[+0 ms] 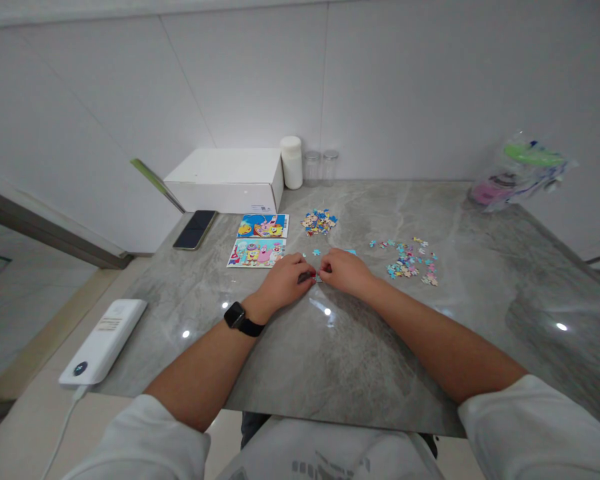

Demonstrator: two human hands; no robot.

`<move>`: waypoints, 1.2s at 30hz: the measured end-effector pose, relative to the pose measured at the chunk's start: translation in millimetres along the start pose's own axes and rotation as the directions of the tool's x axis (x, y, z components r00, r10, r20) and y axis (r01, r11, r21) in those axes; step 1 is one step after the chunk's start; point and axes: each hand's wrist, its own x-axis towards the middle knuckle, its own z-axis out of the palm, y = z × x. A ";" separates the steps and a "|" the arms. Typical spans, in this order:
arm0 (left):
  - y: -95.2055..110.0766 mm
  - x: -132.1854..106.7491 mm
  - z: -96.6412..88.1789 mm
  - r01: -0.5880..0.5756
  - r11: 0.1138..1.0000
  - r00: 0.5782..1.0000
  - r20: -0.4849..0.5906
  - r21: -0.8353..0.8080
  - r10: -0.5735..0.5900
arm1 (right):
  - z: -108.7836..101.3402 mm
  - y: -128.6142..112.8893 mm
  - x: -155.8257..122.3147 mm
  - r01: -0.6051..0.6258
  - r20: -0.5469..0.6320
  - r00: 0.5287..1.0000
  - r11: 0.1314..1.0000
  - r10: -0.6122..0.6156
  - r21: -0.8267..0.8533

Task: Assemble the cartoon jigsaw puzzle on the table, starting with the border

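My left hand [286,279], with a black watch on its wrist, rests low over the grey table with its fingers curled and pinched. A small jigsaw puzzle piece [319,279] shows between the fingertips of both hands, partly hidden. My right hand [349,270] is closed in a pinch beside the left, its fingertips at the same small pieces. Just beyond them lies a loose light-blue puzzle piece [317,253]. Two cartoon picture cards, a blue one [263,226] and a pale one [257,253], lie to the left of the hands.
Puzzle pieces form a pile [319,222] ahead and a spread heap [407,261] at right. A phone [195,230], white box [225,177], white bottle [292,163] and two glass jars [321,168] stand farther back. A plastic bag [520,175] and a power bank [103,343] lie near the edges.
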 end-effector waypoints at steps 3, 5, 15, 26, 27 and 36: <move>-0.1 0.1 0.2 -0.002 1.000 1.000 0.004 -0.002 0.002 | 0.1 1.7 0.4 0.001 -0.008 1.000 1.000 -0.001 0.012; -0.6 0.0 0.8 -0.002 1.000 1.000 0.004 -0.004 0.002 | -2.3 5.0 1.1 0.004 -0.018 1.000 1.000 -0.004 0.010; 0.9 0.9 0.6 -0.017 1.000 1.000 0.002 -0.010 0.017 | -14.4 28.8 -6.1 0.126 0.047 0.991 0.992 -0.127 0.022; -0.7 0.1 3.2 -0.029 0.999 0.999 -0.014 -0.015 0.029 | -2.2 27.5 -7.9 0.192 0.046 0.980 0.980 -0.194 0.042; -0.9 0.1 3.2 -0.030 0.999 0.999 -0.013 -0.016 0.030 | -3.1 27.7 -7.8 0.192 0.048 0.980 0.980 -0.194 0.043; -2.2 0.6 1.7 -0.063 0.997 0.998 0.021 -0.035 0.064 | -56.8 47.1 -12.8 0.068 -0.115 0.991 0.996 -0.062 0.053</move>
